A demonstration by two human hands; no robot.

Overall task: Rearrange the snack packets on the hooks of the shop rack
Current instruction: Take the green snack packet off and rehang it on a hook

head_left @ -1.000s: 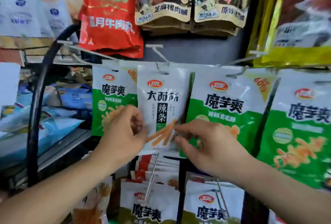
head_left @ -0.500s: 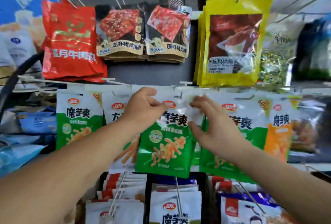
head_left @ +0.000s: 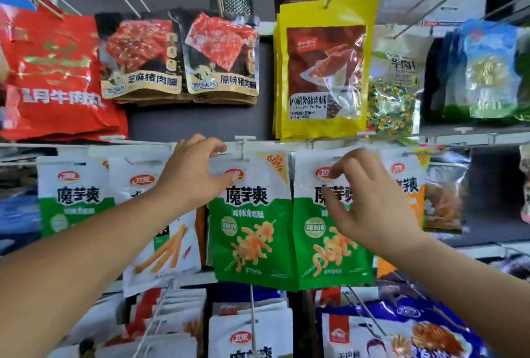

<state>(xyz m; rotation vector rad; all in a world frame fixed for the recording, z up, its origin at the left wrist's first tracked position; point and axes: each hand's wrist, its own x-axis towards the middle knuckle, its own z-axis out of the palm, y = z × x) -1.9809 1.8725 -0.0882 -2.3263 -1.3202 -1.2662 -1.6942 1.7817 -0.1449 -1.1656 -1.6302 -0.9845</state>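
A person's left hand (head_left: 195, 177) pinches the top edge of a green snack packet (head_left: 252, 243) just under its hook (head_left: 241, 142) on the rack's middle rail (head_left: 86, 146), fingers curled over the header and thumb on its face. The right hand (head_left: 372, 205) hovers with bent, spread fingers at the header of a 2nd green packet (head_left: 321, 257) hanging just beside the 1st; whether it actually grips that packet cannot be told. Both green packets hang from the rail, so the job looks about midway: this pair appears seated, or nearly so. A white packet (head_left: 166, 254) sits between them and a 3rd green packet (head_left: 74, 200) at far left, and an orange packet (head_left: 415, 203) hangs partly hidden behind the right hand, which suggests more sorting is left.
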